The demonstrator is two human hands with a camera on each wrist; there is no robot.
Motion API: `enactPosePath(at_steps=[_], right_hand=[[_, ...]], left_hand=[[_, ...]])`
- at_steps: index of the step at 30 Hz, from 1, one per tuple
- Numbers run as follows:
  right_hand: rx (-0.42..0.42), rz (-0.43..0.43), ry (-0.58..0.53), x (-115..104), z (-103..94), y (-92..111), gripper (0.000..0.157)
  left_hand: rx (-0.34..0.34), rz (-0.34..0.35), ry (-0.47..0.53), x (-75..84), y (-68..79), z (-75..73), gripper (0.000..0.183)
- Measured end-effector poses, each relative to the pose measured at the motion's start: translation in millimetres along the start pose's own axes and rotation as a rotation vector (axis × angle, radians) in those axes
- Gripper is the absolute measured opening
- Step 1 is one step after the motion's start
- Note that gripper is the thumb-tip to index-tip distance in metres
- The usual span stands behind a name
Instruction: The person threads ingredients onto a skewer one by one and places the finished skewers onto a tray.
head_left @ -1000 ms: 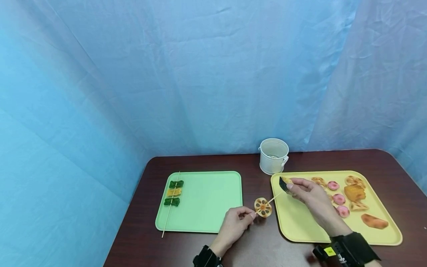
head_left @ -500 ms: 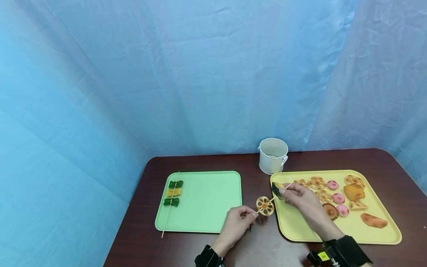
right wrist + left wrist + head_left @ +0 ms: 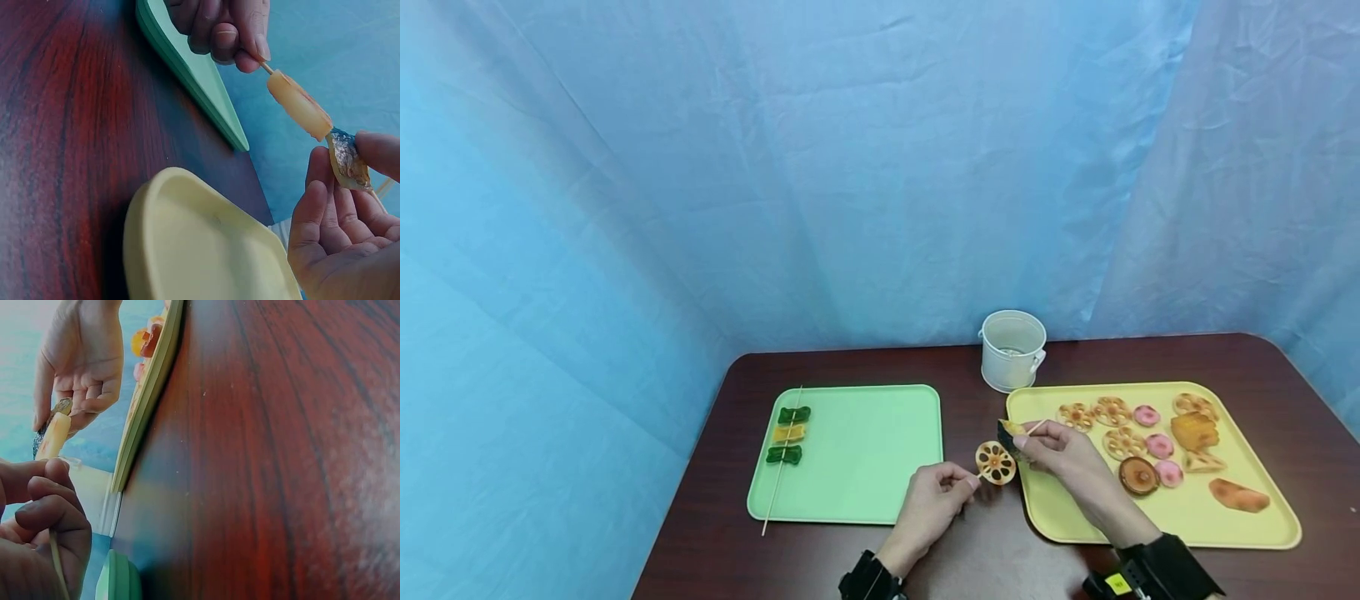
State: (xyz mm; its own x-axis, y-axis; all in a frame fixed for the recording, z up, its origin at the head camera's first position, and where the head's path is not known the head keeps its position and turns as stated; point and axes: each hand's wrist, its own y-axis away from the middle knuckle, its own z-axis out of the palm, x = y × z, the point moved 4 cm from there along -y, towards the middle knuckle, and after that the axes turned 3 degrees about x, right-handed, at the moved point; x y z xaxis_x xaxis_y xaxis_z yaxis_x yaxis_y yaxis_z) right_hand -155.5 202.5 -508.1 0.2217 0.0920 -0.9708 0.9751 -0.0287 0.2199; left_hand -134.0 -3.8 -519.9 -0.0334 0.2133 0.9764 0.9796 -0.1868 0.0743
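Observation:
My left hand (image 3: pixel 928 504) pinches the lower end of a thin wooden skewer (image 3: pixel 267 67) over the dark table between two trays. Just beyond those fingertips, a lotus root slice (image 3: pixel 996 463) is threaded on it. My right hand (image 3: pixel 1078 471) holds a yellow food piece with dark, shiny skin (image 3: pixel 349 159) between thumb and fingers, at the left edge of the yellow tray. The skewer passes through this piece, and its tip sticks out on the far side. In the right wrist view the piece sits right against the lotus root slice.
A green tray (image 3: pixel 865 450) on the left bears a finished-looking skewer of green and yellow pieces (image 3: pixel 789 433). The yellow tray (image 3: pixel 1063 517) carries a mushroom cap (image 3: pixel 1138 477), pink rounds (image 3: pixel 1160 446) and other food pieces. Behind stands a small white bucket (image 3: pixel 1013 354).
My right hand has slid the dark-skinned piece down the skewer, leftward and toward me, up to the lotus root slice. More skewer tip shows beyond it. My left hand has stayed nearly still.

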Motion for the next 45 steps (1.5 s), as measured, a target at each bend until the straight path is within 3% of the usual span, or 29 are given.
enactPosePath(at_steps=[10,17,28,33,38,41,45], right_hand=[[0.002,0.031,0.025,4,9.0,1,0.052],[-0.015,0.008,0.033,2,6.9,2,0.049],[-0.046,-0.117,0.096,-16,-29.0,-1,0.060],[-0.001,-0.220,0.253,-27,-49.2,-9,0.054],[0.094,-0.311,0.543,-35,-65.5,-15,0.047],[0.149,-0.327,0.711,-37,-71.5,-18,0.047],[0.165,-0.325,0.818,-37,-75.1,-23,0.042]], left_hand=[[0.008,0.011,-0.039,0.0,2.2,-2.9,0.017],[-0.011,0.015,-0.036,-1.7,0.7,-3.1,0.020],[-0.007,-0.012,-0.006,-2.9,-0.2,-9.6,0.021],[-0.001,-0.026,0.011,-2.9,0.2,-12.7,0.020],[0.008,-0.022,0.024,-3.0,0.0,-14.7,0.020],[0.014,-0.030,0.023,-3.8,-0.1,-15.4,0.020],[0.019,-0.040,0.024,-5.2,-0.3,-16.3,0.020]])
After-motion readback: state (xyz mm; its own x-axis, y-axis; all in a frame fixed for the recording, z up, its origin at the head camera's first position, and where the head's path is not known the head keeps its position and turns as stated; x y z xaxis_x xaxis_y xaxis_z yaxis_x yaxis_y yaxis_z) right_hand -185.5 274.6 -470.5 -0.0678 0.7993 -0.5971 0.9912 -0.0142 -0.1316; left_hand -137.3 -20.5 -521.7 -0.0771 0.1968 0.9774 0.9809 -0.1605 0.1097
